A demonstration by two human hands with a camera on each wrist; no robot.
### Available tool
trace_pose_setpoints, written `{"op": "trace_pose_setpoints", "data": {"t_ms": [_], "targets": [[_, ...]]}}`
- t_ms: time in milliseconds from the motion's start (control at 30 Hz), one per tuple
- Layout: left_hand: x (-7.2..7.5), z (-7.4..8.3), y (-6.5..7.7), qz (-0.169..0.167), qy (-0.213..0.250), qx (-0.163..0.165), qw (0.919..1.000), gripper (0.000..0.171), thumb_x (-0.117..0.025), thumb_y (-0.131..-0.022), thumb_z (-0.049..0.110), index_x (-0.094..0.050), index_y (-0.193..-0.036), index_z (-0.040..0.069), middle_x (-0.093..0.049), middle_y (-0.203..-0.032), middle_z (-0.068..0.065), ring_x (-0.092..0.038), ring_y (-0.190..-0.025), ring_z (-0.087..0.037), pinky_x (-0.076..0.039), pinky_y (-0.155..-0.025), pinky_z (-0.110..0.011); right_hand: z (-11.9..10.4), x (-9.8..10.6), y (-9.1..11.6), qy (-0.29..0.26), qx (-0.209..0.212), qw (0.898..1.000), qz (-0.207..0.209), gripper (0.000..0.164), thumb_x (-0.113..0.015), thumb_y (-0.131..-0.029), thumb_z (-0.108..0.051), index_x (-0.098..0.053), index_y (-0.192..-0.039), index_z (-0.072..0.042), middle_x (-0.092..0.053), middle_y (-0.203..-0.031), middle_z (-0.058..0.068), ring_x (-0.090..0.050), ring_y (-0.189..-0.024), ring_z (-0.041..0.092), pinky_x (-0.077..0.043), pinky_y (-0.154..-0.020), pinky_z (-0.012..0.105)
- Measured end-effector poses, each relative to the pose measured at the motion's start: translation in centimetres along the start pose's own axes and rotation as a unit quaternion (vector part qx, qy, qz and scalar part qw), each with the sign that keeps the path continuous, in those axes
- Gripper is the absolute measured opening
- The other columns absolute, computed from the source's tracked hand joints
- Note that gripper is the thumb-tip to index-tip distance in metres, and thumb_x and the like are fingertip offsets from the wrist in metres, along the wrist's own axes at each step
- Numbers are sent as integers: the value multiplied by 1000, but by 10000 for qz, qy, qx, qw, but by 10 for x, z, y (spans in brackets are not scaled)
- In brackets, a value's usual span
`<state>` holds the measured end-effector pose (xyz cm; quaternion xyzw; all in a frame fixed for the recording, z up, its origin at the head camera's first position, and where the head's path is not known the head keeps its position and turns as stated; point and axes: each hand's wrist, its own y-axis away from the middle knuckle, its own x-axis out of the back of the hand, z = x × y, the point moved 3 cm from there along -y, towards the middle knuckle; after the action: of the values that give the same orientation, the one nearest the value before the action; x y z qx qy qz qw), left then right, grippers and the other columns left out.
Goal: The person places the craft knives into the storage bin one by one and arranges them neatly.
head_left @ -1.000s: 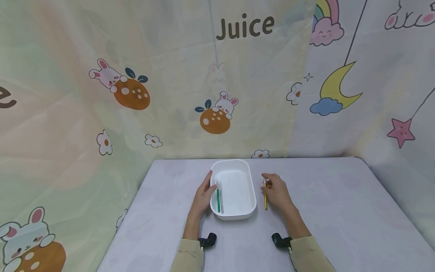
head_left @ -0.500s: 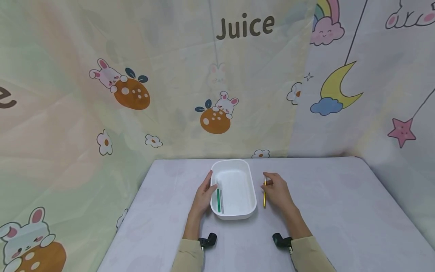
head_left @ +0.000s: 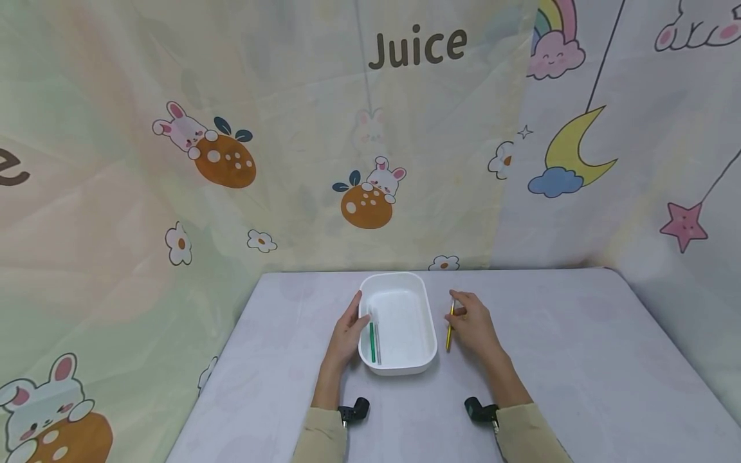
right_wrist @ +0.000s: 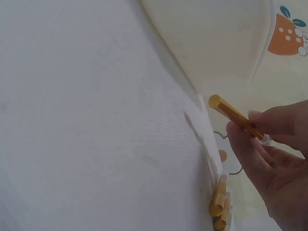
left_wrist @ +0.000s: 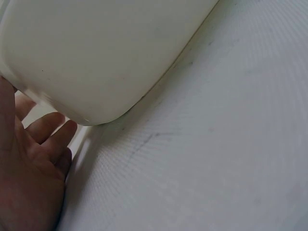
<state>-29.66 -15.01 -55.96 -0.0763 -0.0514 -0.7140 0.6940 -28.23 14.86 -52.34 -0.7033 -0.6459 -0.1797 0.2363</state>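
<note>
From my end, the right hand [head_left: 471,323], right of centre in the lower half of the head view, pinches a yellow stick [head_left: 449,337] between thumb and fingertips, the gap no wider than the stick itself. It slants a little, lower end toward the lower left. On the right wrist feed I have it right of the middle, golden end pointing to the upper left, pale end by the fingers. Two more yellow sticks [right_wrist: 217,203] lie there, at the lower right.

The left hand [head_left: 344,335] holds the left side of a white tray [head_left: 408,325] at lower centre, thumb lapped over the rim, fingers along the outside wall; how firmly, I can't tell. Inside, along the tray's left side, I see a green stick [head_left: 372,343] and a pale stick [head_left: 379,346], side by side.
</note>
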Motion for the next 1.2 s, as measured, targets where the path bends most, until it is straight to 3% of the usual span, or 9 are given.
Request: {"op": "trace_pose_setpoints", "data": {"t_ms": [167,767,1200], "targets": [[-1,0,0,15,14,10,10000,62,-57,-105,21,-37,-161,37,-31,-168,18,-24,-159,-10,-21,-131,-44,-1,3,-1,-21,183,9997,155,64,-74,-93,-1,-50,-152,-3,-48,-152,21,-67,-111,32,-63,-74,24],[0,-1,1,47,71,28,10000,61,-58,-105,21,-37,-161,37,-32,-168,17,-24,-159,-12,-21,-131,-45,-10,7,2,-131,267,9985,452,63,-73,-95,-3,-50,-153,-8,-49,-151,17,-65,-116,31,-64,-79,26],[-1,-1,0,11,52,24,10000,62,-58,-105,21,-37,-161,37,-31,-167,19,-24,-159,-9,-21,-131,-42,-21,12,3,-618,582,9939,703,62,-73,-94,-3,-51,-153,-8,-50,-151,14,-67,-114,31,-63,-79,22]]}}
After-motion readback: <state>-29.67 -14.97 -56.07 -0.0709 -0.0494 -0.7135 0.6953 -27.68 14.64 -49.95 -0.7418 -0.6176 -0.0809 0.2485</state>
